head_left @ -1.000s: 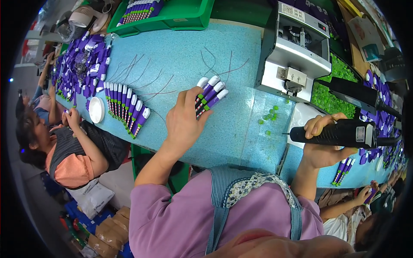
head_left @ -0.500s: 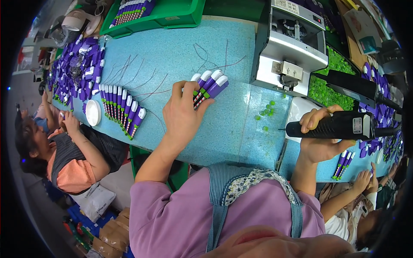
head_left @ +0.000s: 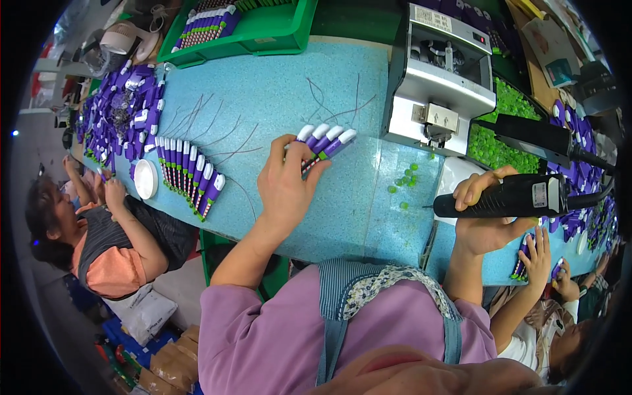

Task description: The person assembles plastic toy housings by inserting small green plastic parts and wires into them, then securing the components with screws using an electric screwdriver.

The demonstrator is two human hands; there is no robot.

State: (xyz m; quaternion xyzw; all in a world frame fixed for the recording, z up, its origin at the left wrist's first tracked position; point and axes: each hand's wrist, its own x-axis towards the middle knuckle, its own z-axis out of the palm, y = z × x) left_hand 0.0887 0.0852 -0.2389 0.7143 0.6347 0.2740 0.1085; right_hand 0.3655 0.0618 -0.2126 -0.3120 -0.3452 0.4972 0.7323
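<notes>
A fan of several slim purple sticks with white caps (head_left: 327, 140) is gripped at its near end in my left hand (head_left: 284, 184), over the middle of the blue work surface. Green and dotted lower parts of the sticks show between my fingers. My right hand (head_left: 486, 230) is wrapped round a black electric screwdriver (head_left: 503, 197), its thin bit pointing left. Left of my left hand lies a neat row of similar purple sticks (head_left: 191, 172), with thin dark wires (head_left: 227, 155) trailing from them. Small green caps (head_left: 408, 179) lie scattered between my hands.
A silver screw-feeding machine (head_left: 444, 89) stands at the back right, beside a tray of green caps (head_left: 503, 125). A green bin (head_left: 276, 41) sits at the far edge. Purple pieces (head_left: 122, 108) are heaped left. Co-workers sit on both sides.
My left hand and its sticks have shifted slightly right within the view. The right hand keeps the screwdriver in nearly the same place. The right-hand co-worker's hand has reached to the purple sticks there.
</notes>
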